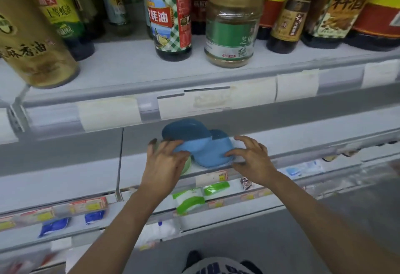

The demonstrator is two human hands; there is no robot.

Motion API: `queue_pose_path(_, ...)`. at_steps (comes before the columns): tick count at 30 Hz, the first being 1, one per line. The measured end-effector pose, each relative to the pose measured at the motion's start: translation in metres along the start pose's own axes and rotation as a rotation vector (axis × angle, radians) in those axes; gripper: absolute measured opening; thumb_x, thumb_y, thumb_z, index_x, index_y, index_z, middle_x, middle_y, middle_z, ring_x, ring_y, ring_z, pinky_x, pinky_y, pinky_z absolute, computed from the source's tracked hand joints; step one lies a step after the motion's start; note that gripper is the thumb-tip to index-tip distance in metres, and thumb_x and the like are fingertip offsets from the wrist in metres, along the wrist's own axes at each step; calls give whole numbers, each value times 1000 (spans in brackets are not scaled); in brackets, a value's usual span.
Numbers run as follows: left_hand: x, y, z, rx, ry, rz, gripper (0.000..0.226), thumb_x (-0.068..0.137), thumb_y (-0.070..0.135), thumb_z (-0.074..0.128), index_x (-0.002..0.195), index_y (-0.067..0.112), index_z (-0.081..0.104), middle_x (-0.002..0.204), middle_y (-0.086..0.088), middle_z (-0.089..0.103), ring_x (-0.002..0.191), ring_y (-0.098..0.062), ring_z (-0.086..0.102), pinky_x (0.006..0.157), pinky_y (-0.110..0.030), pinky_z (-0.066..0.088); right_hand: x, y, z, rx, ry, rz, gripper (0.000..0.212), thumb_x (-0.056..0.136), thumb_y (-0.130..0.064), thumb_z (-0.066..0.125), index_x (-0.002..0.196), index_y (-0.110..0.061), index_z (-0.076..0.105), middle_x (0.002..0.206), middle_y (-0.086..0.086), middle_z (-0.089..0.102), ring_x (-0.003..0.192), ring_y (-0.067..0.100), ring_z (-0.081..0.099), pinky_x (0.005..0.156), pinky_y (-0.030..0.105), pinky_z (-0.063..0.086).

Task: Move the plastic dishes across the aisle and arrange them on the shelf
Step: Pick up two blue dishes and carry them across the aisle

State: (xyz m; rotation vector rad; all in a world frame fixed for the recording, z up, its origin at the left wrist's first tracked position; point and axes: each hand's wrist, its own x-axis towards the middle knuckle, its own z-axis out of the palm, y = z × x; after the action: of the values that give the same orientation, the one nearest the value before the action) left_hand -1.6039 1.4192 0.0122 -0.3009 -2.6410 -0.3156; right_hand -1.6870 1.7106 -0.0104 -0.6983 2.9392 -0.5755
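Two blue plastic dishes overlap on the middle shelf. One blue dish sits further back in shadow, and the other blue dish lies near the front edge. A pale green dish peeks out from under my left hand. That hand lies over it with fingers spread, the thumb touching the blue dishes. My right hand is at the right side of the front blue dish. Its thumb tip presses the rim, and the other fingers are spread and bent above the shelf.
The shelf above carries sauce bottles and a gold-lidded jar, close over the dishes. Its price rail overhangs them. Lower shelves hold white, green and blue packets. Grey floor lies to the lower right.
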Motion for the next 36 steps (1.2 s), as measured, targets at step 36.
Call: queue_pose_path(36, -360, -17, -199, 422, 188, -1098, 38, 87, 49, 49, 112, 31, 70, 126, 1, 65, 116, -24, 61, 97, -52, 44, -34, -396, 114, 101, -369, -1228, 28, 87, -35, 57, 113, -35, 67, 122, -11, 55, 116, 17, 51, 93, 38, 35)
